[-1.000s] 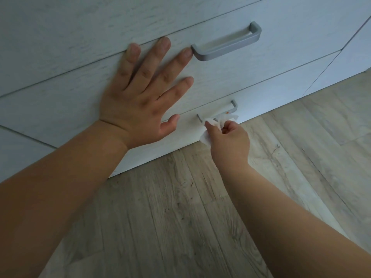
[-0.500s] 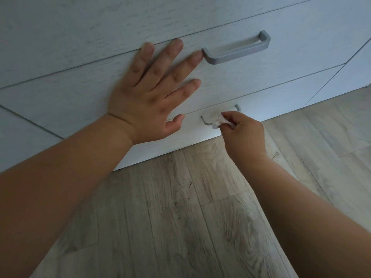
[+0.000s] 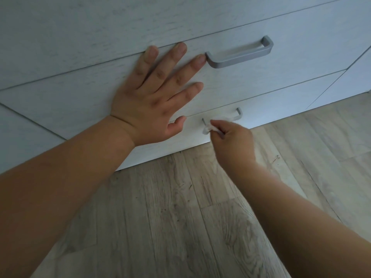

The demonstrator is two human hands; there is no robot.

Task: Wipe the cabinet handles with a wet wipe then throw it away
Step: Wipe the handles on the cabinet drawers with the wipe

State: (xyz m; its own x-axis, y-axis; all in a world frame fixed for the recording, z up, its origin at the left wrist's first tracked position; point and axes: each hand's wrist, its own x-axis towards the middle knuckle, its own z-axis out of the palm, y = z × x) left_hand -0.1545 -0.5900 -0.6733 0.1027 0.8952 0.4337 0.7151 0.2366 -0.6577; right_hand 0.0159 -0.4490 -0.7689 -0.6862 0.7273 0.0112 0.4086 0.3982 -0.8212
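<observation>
On the pale wood-grain cabinet front (image 3: 261, 83), the left hand (image 3: 152, 101) lies flat, fingers spread, probably for support. The right hand (image 3: 232, 141) reaches the thin grey lower handle (image 3: 238, 113) and pinches the crumpled white wet wipe (image 3: 208, 128) at its left end.

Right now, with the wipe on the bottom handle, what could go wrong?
The right hand pinches the wet wipe only at the fingertips, so it might drop. The wipe sits near the left end of the lower handle; its right end could get missed. The left hand, flat on the drawer front, may leave smudges.
</observation>
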